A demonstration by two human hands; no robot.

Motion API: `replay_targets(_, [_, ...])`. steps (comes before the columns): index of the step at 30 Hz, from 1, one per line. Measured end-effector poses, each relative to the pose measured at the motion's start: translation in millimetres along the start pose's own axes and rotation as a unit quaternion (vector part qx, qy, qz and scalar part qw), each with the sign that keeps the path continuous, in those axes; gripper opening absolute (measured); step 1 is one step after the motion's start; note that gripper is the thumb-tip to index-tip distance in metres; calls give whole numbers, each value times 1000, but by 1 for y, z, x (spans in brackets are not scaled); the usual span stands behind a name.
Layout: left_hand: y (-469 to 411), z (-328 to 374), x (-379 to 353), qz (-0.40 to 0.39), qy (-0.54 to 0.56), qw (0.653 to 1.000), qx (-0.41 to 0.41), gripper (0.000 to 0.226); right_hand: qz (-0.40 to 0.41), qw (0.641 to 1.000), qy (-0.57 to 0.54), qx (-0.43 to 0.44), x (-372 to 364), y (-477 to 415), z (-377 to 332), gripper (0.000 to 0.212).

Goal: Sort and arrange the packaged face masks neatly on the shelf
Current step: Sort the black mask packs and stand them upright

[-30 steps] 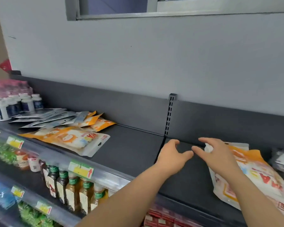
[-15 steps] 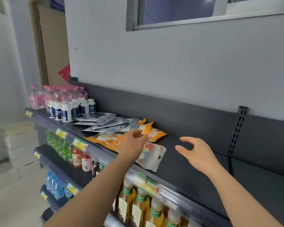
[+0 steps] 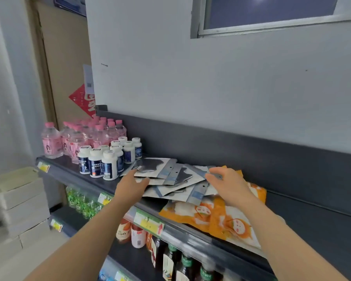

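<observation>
Two hands are reaching into the loose fan of grey-and-white mask packets (image 3: 170,177) lying askew on the shelf (image 3: 292,218), between the white supplement bottles (image 3: 101,161) toward its left end and the orange packets (image 3: 221,218) overhanging its front edge. Your left hand (image 3: 133,184) is spreading flat over the near left side of the fan, fingers apart, not gripping anything. Your right hand (image 3: 227,183) is curving over the right side, its fingertips (image 3: 211,173) touching a packet's hang-tab; whether it is pinching that tab I cannot tell.

The packets look slick and are overlapping at odd angles, so squeezing them together from both sides is likely to make the middle ones buckle up or shoot out toward the front edge. The orange packets are already hanging past that edge, and your right forearm is passing directly over them, so dragging it back could sweep them off. Pushing leftward risks toppling the nearest supplement bottles, which are standing just beside the fan.
</observation>
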State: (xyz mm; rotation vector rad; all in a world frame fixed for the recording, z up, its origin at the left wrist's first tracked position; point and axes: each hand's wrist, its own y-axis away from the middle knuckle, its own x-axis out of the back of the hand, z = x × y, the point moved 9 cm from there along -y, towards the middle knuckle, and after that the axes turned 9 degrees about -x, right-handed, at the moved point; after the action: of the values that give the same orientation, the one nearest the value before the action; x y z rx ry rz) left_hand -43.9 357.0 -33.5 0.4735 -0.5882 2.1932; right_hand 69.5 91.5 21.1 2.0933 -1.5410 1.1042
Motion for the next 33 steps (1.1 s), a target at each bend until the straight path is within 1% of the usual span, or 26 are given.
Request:
replay_targets(4, [-44,-18,-11,-52,-48,997,-16,70,-9,999,20,-32,-15,-27,-1,45])
replay_targets(7, [-71,-25,-24,-85,-161,982,-43,69,-20,998,42,-47,-22,-47,1,40])
replay_targets(9, [-84,-32,-34,-111,-233,966,-30,66,-25,997,47,-51,-27,-61,3,36])
replay_targets(11, [-86,-34,-50,-153,-267,951,-24,57,-38,996,56,-57,-32,-73,8,37])
replay_targets(12, [-86,-31,-58,-165,-284,944,-38,52,-49,995,60,-64,-36,-78,11,39])
replay_targets(14, [-87,-19,-67,-148,-311,935,-87,45,-69,991,73,-84,-41,-89,19,44])
replay_targets(16, [-93,-5,-67,-112,-305,938,-122,45,-79,989,76,-103,-43,-97,27,45])
replay_targets(18, [-104,-6,-61,-85,-316,938,-109,53,-79,986,79,-121,-43,-104,35,46])
replay_targets(19, [-109,-12,-59,-83,-320,940,-79,63,-77,984,89,-131,-42,-106,39,47])
replay_targets(20, [-112,-20,-58,-94,-308,946,-35,77,-75,982,100,-143,-40,-106,44,50])
replay_targets(21, [-112,-30,-60,-118,-275,954,8,89,-75,980,103,-155,-38,-107,48,54])
replay_targets(22, [-111,-35,-66,-146,-234,961,34,98,-75,979,95,-166,-36,-107,52,55])
replay_targets(23, [-110,-35,-74,-170,-196,965,37,102,-77,979,79,-171,-36,-107,53,54])
replay_targets(24, [-109,-31,-84,-190,-160,968,24,104,-77,980,56,-175,-37,-106,53,52])
replay_targets(27, [-95,-10,-112,-227,-29,974,-11,110,-48,978,-41,-200,-36,-100,53,51])
replay_targets(29, [-87,-4,-121,-227,36,973,-3,116,-30,970,-107,-215,-33,-97,56,47])
replay_targets(31, [-87,-3,-116,-195,54,979,6,124,-16,954,-165,-249,-27,-93,62,38])
replay_targets(33, [-92,-5,-104,-170,43,984,14,130,-8,935,-207,-287,-25,-88,71,47])
